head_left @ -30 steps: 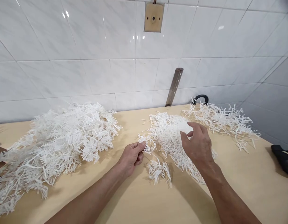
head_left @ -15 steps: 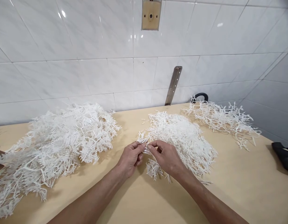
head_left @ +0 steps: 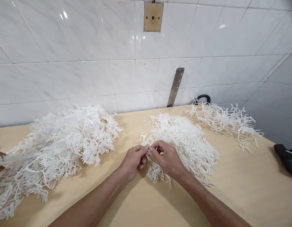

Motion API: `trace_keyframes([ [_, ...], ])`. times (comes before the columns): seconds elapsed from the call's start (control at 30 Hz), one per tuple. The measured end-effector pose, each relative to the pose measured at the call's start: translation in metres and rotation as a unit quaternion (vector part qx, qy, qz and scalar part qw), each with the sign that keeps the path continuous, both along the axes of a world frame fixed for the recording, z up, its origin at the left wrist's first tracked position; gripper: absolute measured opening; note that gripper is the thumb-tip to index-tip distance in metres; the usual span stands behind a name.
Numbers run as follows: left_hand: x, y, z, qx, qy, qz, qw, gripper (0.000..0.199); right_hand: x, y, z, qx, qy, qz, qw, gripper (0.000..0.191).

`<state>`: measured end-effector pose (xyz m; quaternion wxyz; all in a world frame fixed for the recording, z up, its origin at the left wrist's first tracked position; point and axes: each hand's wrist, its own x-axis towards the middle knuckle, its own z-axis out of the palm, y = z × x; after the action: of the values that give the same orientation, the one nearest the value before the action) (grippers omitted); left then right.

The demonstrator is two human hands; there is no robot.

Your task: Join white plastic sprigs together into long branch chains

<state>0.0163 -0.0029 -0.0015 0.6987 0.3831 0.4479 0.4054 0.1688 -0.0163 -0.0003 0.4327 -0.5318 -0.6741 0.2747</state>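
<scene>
My left hand point(head_left: 133, 160) and my right hand point(head_left: 168, 158) meet fingertip to fingertip, low over the table. Both are closed in a pinch on a small white branched plastic piece point(head_left: 148, 154), mostly hidden by the fingers. Just past them spreads a pile of short, thin white plastic pieces point(head_left: 183, 138), whose near edge passes behind my right hand. A small clump of the same pieces point(head_left: 154, 172) lies below my right fingers. To the left is a large heap of white, branching plastic pieces point(head_left: 72, 135), apart from my left hand.
Bare, thicker white branched stems point(head_left: 223, 121) form a looser pile at the back right. Black objects sit at the right edge point(head_left: 286, 159) and behind that pile point(head_left: 203, 98). A metal strip point(head_left: 176, 86) leans on the tiled wall point(head_left: 89, 77) behind the table point(head_left: 136, 205).
My hands stay in nearly the same place, with the fingertips shifting slightly around the small piece. The piles look the same.
</scene>
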Motion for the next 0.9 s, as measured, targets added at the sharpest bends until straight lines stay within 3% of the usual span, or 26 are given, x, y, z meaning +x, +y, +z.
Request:
trace_keyframes([
  [0.17, -0.002, 0.002, 0.001, -0.010, -0.021, -0.002, 1.000, 0.042, 0.001, 0.001, 0.000, 0.028, -0.045, -0.002, 0.999, 0.020],
  [0.3, -0.001, 0.002, 0.000, -0.009, -0.015, -0.007, 1.000, 0.042, 0.002, 0.001, 0.001, 0.003, -0.048, 0.000, 0.999, 0.018],
  [0.6, 0.000, -0.002, 0.005, -0.014, 0.065, 0.004, 0.998, 0.039, 0.003, 0.000, 0.002, 0.032, -0.074, 0.014, 0.997, 0.016],
  [0.9, 0.001, -0.003, 0.006, 0.067, 0.155, 0.056, 0.984, 0.037, 0.002, 0.001, -0.008, 0.069, -0.121, 0.011, 0.990, 0.011],
])
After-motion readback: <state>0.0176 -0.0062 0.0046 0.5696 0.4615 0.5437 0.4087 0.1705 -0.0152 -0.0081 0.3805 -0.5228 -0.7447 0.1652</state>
